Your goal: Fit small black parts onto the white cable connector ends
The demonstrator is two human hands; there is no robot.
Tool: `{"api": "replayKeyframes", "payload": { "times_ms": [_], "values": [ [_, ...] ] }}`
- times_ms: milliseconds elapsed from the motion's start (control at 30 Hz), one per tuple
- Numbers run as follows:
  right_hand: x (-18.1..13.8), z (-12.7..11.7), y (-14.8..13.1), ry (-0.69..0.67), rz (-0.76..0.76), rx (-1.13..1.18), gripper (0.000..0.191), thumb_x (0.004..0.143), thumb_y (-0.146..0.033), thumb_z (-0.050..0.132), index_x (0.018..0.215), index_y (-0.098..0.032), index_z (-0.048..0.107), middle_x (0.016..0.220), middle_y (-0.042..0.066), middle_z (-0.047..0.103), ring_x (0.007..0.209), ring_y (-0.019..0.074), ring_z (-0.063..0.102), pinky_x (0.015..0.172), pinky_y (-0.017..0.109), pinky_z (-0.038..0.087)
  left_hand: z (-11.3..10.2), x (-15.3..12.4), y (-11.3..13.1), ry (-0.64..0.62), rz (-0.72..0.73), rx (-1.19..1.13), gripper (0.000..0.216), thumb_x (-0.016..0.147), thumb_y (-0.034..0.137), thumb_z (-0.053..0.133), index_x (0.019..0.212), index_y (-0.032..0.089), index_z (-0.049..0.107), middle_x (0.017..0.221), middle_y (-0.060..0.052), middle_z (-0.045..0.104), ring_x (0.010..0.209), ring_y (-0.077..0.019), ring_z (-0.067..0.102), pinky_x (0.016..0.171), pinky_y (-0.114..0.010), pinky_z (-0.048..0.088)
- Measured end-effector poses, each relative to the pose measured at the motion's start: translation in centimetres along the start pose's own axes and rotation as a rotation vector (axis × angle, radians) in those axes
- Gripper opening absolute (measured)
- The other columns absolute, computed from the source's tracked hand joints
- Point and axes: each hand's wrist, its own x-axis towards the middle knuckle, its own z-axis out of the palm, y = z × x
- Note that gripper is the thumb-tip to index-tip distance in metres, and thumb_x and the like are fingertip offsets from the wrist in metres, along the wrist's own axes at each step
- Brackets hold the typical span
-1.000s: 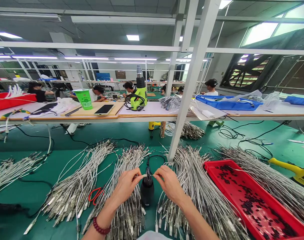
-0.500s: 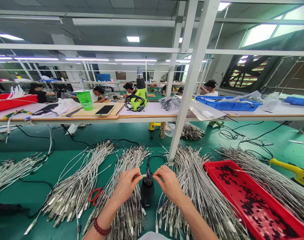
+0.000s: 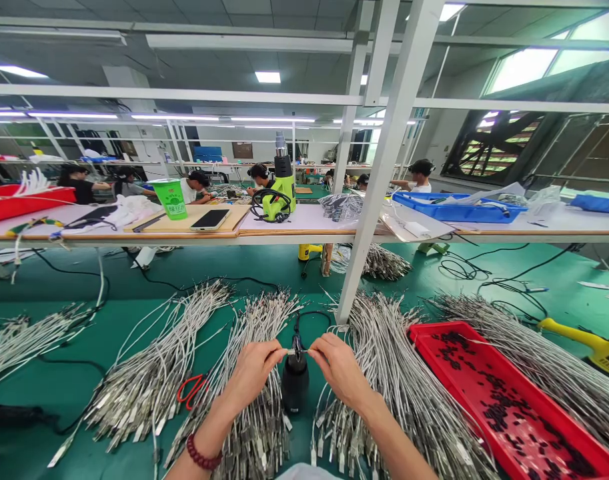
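Observation:
Both of my hands are pinched closed at the middle of the bench, a short gap apart. My left hand (image 3: 253,373) grips one end of a short thin cable (image 3: 290,351), pale on that side. My right hand (image 3: 340,373) pinches its dark thin end. The cable's details are too small to make out. Just below and behind the cable, a black cylindrical tool (image 3: 295,390), seemingly a heat gun, stands with its cord running back. White cable bundles with metal plugs lie on either side, one bundle (image 3: 257,407) under my left hand and another (image 3: 389,373) beside my right.
A red tray (image 3: 514,407) of small black parts lies at right, near a yellow heat gun (image 3: 599,347). Red-handled scissors (image 3: 191,392) rest at left. A white post (image 3: 379,173) rises ahead beside a shelf holding a green heat gun (image 3: 279,193), cup (image 3: 169,199) and phone (image 3: 210,220).
My hands stay almost in place, holding the cable at the same spot above the black tool. In the background, a person at right has stretched an arm out to the left.

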Motion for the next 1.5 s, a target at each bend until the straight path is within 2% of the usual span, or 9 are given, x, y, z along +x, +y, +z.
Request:
{"api": "replayKeyframes", "payload": {
  "times_ms": [267,533,867,1167,1300,1433,1500],
  "values": [
    [0.1,0.3,0.1,-0.024,-0.010,0.005,0.022,0.097,-0.020,0.044,0.077,-0.020,0.054,0.077,0.001,0.056,0.075,0.0173,0.051,0.065,0.028,0.039,0.2,0.0,-0.2,0.010,-0.032,0.035,0.044,0.095,0.039,0.034,0.062,0.018,0.055,0.053,0.004,0.047,0.052,-0.0122,0.038,0.055,-0.025,0.023],
    [0.1,0.0,-0.1,0.014,-0.004,0.029,0.018,0.094,-0.019,0.049,0.076,-0.020,0.054,0.076,0.001,0.055,0.074,0.0171,0.051,0.062,0.027,0.038,0.2,-0.1,-0.1,0.013,-0.008,-0.030,0.033,0.094,0.039,0.039,0.069,0.019,0.049,0.056,0.006,0.038,0.054,-0.0119,0.033,0.054,-0.024,0.022],
    [0.1,-0.1,0.0,0.022,0.003,0.053,0.015,0.093,-0.017,0.051,0.078,-0.019,0.055,0.079,0.002,0.056,0.076,0.0178,0.051,0.064,0.028,0.039,0.2,0.1,0.1,0.023,0.000,-0.109,0.028,0.092,0.038,0.046,0.072,0.019,0.051,0.059,0.005,0.048,0.055,-0.0114,0.040,0.055,-0.022,0.027],
    [0.0,0.1,0.3,0.079,-0.007,0.103,0.012,0.091,-0.018,0.053,0.079,-0.020,0.056,0.079,0.002,0.056,0.076,0.0180,0.051,0.064,0.028,0.040,0.5,0.0,0.1,0.059,-0.002,-0.108,0.018,0.087,0.027,0.052,0.071,0.019,0.051,0.061,0.005,0.051,0.057,-0.0117,0.045,0.055,-0.022,0.029],
    [-0.1,-0.7,-0.1,0.078,0.006,0.178,0.013,0.093,-0.024,0.052,0.084,-0.020,0.061,0.078,0.003,0.058,0.075,0.0183,0.054,0.064,0.028,0.043,-0.6,-0.7,0.5,0.039,-0.021,-0.107,0.023,0.089,0.031,0.050,0.070,0.019,0.053,0.059,0.005,0.052,0.055,-0.0118,0.045,0.054,-0.022,0.030],
    [-0.7,-2.1,-0.4,0.159,0.077,0.281,0.022,0.094,-0.034,0.049,0.105,-0.020,0.062,0.081,0.003,0.061,0.074,0.0180,0.057,0.067,0.029,0.046,-3.2,-2.5,0.9,0.080,-0.073,-0.133,0.029,0.093,0.036,0.045,0.072,0.019,0.054,0.060,0.004,0.058,0.056,-0.0120,0.052,0.057,-0.022,0.035],
    [-1.3,-2.5,-0.4,0.190,0.118,0.311,0.025,0.094,-0.036,0.047,0.109,-0.020,0.061,0.082,0.004,0.063,0.072,0.0172,0.058,0.068,0.028,0.047,-4.8,-3.6,1.2,0.119,-0.101,-0.167,0.029,0.094,0.036,0.043,0.073,0.019,0.056,0.063,0.003,0.061,0.059,-0.0122,0.056,0.060,-0.022,0.037]
  ]
}}
